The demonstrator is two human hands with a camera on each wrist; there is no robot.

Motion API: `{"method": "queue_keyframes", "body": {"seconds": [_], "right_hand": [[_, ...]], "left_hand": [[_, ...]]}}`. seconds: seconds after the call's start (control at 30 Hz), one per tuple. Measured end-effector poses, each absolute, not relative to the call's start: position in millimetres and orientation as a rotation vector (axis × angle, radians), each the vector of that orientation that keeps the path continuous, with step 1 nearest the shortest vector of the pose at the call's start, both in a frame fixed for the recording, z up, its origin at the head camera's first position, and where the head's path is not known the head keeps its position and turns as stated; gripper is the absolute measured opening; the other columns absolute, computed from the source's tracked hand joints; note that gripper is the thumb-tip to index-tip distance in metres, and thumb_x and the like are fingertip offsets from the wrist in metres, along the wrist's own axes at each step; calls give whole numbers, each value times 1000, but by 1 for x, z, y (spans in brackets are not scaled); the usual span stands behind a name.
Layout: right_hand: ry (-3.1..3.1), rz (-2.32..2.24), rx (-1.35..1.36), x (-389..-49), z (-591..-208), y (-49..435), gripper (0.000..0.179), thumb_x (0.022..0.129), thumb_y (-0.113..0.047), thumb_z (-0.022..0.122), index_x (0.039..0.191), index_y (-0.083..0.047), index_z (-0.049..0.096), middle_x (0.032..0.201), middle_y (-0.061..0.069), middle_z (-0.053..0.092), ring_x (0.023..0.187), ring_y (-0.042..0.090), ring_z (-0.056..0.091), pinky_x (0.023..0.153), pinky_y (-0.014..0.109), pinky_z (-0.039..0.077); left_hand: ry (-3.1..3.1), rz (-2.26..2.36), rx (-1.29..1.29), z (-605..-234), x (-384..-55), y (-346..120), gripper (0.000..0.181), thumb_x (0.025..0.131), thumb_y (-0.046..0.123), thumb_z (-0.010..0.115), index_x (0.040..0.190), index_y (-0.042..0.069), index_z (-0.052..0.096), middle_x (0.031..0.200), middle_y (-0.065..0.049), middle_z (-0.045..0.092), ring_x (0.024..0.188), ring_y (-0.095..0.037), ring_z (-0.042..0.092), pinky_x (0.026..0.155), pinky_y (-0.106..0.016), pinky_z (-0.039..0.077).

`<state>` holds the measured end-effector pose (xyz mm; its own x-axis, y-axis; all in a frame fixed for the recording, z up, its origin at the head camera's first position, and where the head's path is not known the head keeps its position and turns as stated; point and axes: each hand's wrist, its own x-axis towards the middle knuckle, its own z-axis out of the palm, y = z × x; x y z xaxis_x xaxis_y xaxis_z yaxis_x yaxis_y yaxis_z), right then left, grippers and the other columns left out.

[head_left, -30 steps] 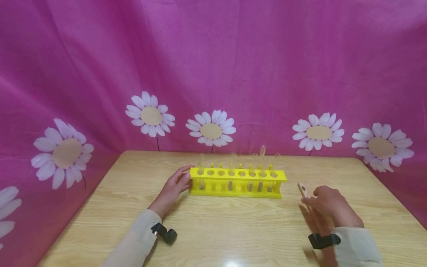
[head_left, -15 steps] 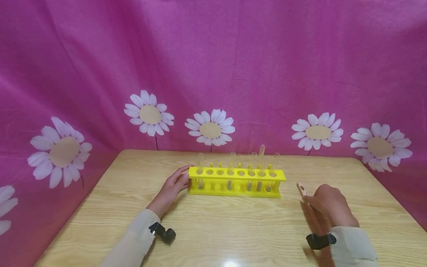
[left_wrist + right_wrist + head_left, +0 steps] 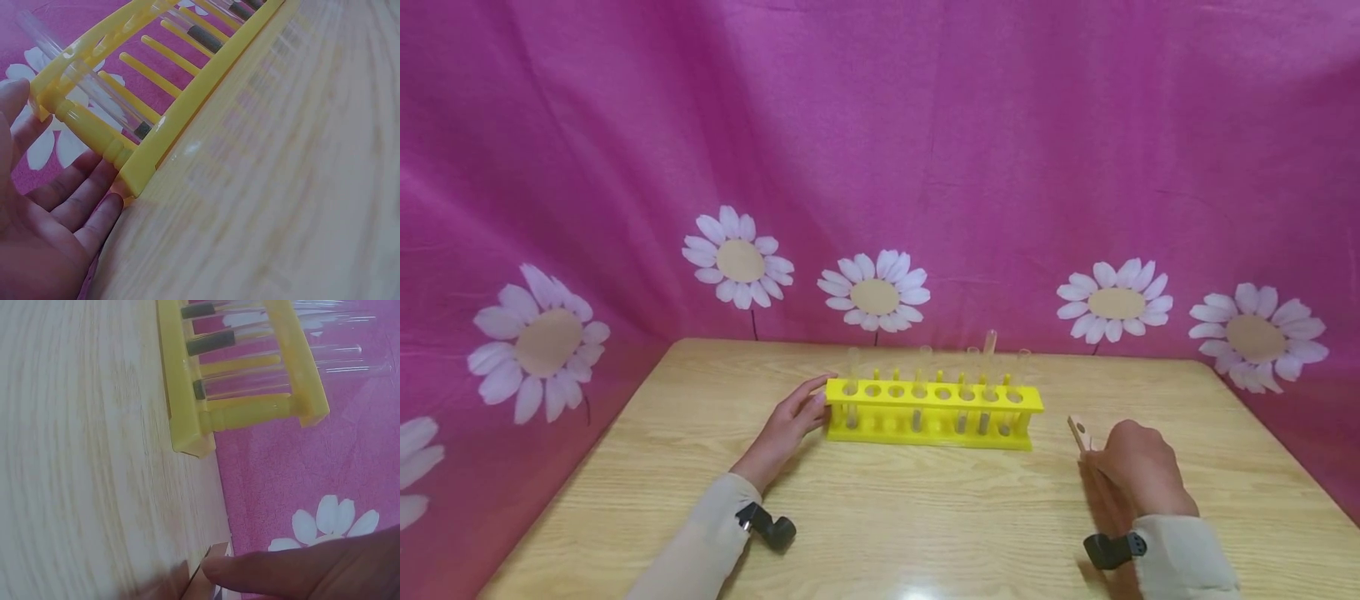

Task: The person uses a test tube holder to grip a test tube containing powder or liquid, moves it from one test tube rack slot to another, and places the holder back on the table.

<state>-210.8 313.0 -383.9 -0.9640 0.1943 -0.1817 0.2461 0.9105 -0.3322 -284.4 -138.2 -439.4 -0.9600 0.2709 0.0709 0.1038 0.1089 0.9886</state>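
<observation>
A yellow test tube rack stands upright on the table, with several clear test tubes in its holes. Dark grey matter sits at the bottom of the tubes, as with one test tube in the right wrist view. My left hand holds the rack's left end, thumb in front and fingers around the end post. Right of the rack, my right hand grips a wooden test tube holder, its tip pointing forward and left. The hand hides most of the holder; its far end shows past the thumb.
The light wooden table ends at a pink curtain printed with white daisies. Behind the rack's holes stand yellow pegs. One test tube, rounded end upward, rises higher than the others.
My right hand has turned slightly and shifted a little left, its fingers drawn in closer around the test tube holder. My left hand and the rack stay in place.
</observation>
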Motion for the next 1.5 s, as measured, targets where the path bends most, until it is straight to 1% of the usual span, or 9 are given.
{"method": "queue_keyframes", "body": {"seconds": [0.27, 0.53, 0.7, 0.83, 1.07, 1.2, 1.27, 1.37, 1.5], "right_hand": [[2976, -520, 354, -211, -383, 309, 31, 81, -25, 73, 66, -1, 62, 62, 7, 51, 60, 24, 47, 51, 30, 38], [2968, -490, 386, -213, -387, 307, 28, 81, -22, 73, 75, 4, 64, 67, 10, 54, 63, 26, 48, 54, 33, 41], [2993, -486, 395, -210, -387, 308, 24, 80, -19, 69, 73, 3, 63, 67, 12, 55, 63, 27, 49, 52, 35, 42], [2997, -524, 410, -207, -387, 310, 22, 80, -18, 66, 71, 2, 62, 67, 12, 55, 62, 28, 49, 51, 35, 42], [2979, -633, 481, -207, -381, 313, 25, 81, -21, 62, 70, 1, 61, 68, 14, 55, 62, 30, 50, 49, 35, 41], [2980, -657, 519, -208, -375, 312, 28, 83, -23, 60, 70, 1, 63, 66, 12, 53, 61, 28, 49, 48, 34, 40], [2980, -672, 532, -208, -372, 311, 31, 84, -26, 62, 70, 2, 64, 64, 11, 53, 60, 27, 49, 48, 33, 39], [2962, -723, 546, -209, -369, 309, 33, 86, -27, 64, 75, 4, 69, 63, 10, 53, 60, 26, 49, 47, 31, 39], [2978, -725, 522, -208, -367, 308, 34, 87, -27, 65, 84, 7, 71, 65, 9, 57, 62, 26, 50, 48, 31, 39]], "left_hand": [[2263, 1968, 377, -441, -286, -138, 57, 97, 50, 50, 147, 23, 41, 146, -7, 44, 126, -29, 50, 104, -44, 44], [2263, 1963, 368, -443, -286, -137, 59, 96, 52, 50, 147, 23, 41, 147, -5, 44, 126, -29, 50, 104, -43, 44], [2262, 1968, 378, -445, -285, -136, 59, 97, 51, 49, 147, 22, 40, 147, -7, 43, 125, -32, 50, 105, -45, 43], [2244, 1969, 385, -446, -284, -136, 58, 97, 50, 49, 147, 23, 40, 148, -7, 42, 125, -30, 50, 106, -44, 42], [2245, 1991, 418, -443, -287, -138, 54, 100, 45, 48, 147, 20, 41, 147, -8, 43, 124, -32, 51, 106, -45, 42], [2244, 1983, 419, -440, -290, -137, 56, 99, 48, 48, 148, 22, 40, 148, -6, 42, 125, -31, 50, 106, -44, 42], [2247, 1977, 422, -439, -290, -136, 58, 98, 50, 48, 148, 22, 40, 148, -6, 41, 125, -30, 50, 106, -44, 42], [2256, 1968, 385, -440, -289, -136, 60, 96, 54, 49, 148, 24, 40, 148, -2, 42, 125, -28, 51, 106, -43, 43], [2253, 1968, 355, -443, -286, -137, 58, 97, 53, 49, 147, 25, 41, 146, 0, 44, 124, -27, 52, 105, -43, 43]]}}
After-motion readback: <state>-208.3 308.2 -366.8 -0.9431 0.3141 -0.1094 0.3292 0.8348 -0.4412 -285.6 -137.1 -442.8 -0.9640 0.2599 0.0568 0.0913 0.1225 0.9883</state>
